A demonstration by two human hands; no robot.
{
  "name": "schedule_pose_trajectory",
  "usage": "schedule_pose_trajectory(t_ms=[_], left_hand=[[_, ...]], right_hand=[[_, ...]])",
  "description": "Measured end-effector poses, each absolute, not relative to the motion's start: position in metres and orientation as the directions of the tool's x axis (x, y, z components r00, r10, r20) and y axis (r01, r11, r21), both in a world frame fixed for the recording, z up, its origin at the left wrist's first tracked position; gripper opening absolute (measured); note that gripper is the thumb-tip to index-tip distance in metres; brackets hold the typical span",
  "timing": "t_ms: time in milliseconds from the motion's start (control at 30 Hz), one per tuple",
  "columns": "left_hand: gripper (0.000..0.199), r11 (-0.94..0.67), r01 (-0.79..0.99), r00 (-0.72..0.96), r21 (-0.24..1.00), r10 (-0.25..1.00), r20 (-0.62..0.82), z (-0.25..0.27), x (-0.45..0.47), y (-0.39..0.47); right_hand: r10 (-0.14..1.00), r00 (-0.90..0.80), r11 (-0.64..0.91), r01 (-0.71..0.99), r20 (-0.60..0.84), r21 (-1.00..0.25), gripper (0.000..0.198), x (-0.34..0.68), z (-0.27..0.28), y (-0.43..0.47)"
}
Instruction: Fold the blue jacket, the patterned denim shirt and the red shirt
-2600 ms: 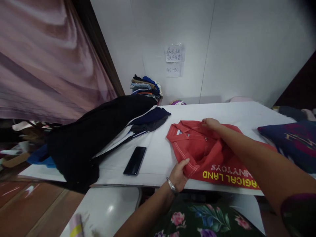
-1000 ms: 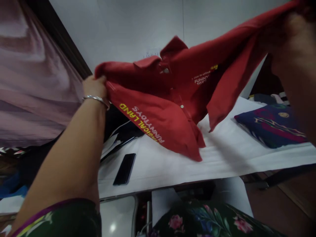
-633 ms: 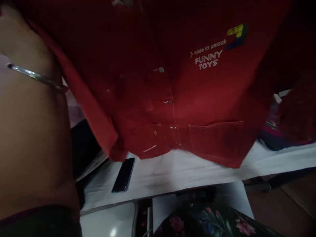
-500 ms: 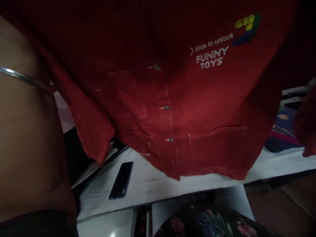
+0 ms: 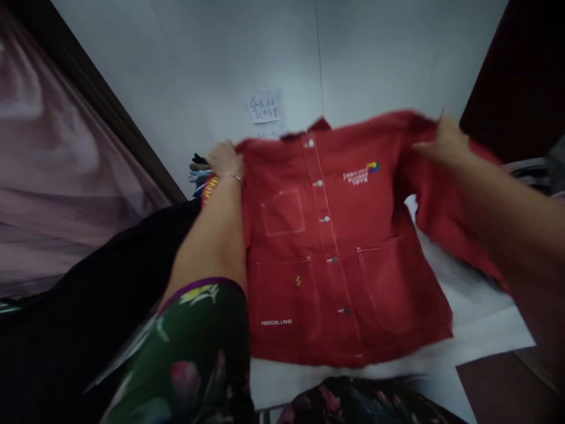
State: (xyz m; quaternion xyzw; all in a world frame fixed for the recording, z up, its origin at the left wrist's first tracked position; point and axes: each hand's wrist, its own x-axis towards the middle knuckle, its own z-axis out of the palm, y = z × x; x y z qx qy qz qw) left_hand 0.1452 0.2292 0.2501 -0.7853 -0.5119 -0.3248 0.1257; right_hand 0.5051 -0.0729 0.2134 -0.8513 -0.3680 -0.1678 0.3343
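A red button-front jacket (image 5: 282, 282) with white stitching, pockets and small prints is spread out before me, front side up, its collar away from me. My left hand (image 5: 225, 160) grips it at the shoulder on the left, with the fingers closed on the cloth. On the other side my right hand (image 5: 445, 141) has hold of the opposite shoulder; motion blurs it and its fingertips are partly lost. The jacket's hem lies toward me over the white table cover (image 5: 481, 318). Its right sleeve hangs partly behind my right forearm.
A pale wall (image 5: 375, 53) with a handwritten paper note (image 5: 266, 107) stands behind the jacket. Folded clothes (image 5: 200, 175) are stacked at the back left. Pink fabric (image 5: 66, 176) hangs on the left above black cloth (image 5: 119, 265).
The jacket, earlier held up close to my eyes, has moved down and away onto the table. Both hands have come into view at its shoulders. The phone on the table no longer shows.
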Motion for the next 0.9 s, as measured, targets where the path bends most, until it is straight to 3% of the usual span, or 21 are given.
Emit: schedule_pose_trajectory(t_ms=[67,167,267,333,467,600,733,900], left_hand=[[0.041,-0.538,0.840,0.417,0.066,0.720,0.555,0.194,0.164,0.224],[0.041,-0.722,0.691,0.660,0.020,0.642,0.391,0.109,0.171,0.194],[0.040,-0.796,0.603,0.773,0.052,0.599,0.209,0.041,0.151,0.152],[0.040,-0.758,0.641,0.756,0.124,0.651,0.067,0.010,0.126,0.126],[0.038,-0.649,0.734,0.666,0.202,0.745,-0.026,-0.023,0.070,0.090],[0.040,-0.524,0.830,0.537,0.189,0.844,-0.018,-0.034,0.028,0.064],[0.042,-0.424,0.896,0.426,0.132,0.904,0.015,-0.033,0.004,0.038],[0.048,-0.269,0.954,0.264,0.134,0.963,0.056,-0.028,-0.008,0.013]], right_hand=[[0.661,0.567,-0.408,0.822,0.491,-0.398,0.085,0.489,0.171,-0.062],[0.896,0.369,-0.262,0.888,0.246,-0.377,0.067,0.470,0.082,-0.070],[0.975,0.222,-0.195,0.902,0.027,-0.386,0.064,0.454,-0.006,-0.101],[0.978,0.206,-0.201,0.899,-0.028,-0.389,0.063,0.446,-0.047,-0.125],[0.954,0.287,-0.230,0.886,0.085,-0.403,0.061,0.441,-0.084,-0.164],[0.911,0.403,-0.325,0.835,0.091,-0.444,0.063,0.444,-0.090,-0.195],[0.819,0.572,-0.448,0.683,0.041,-0.577,0.062,0.443,-0.093,-0.232],[0.714,0.699,-0.401,0.448,0.033,-0.799,0.040,0.428,-0.094,-0.269]])
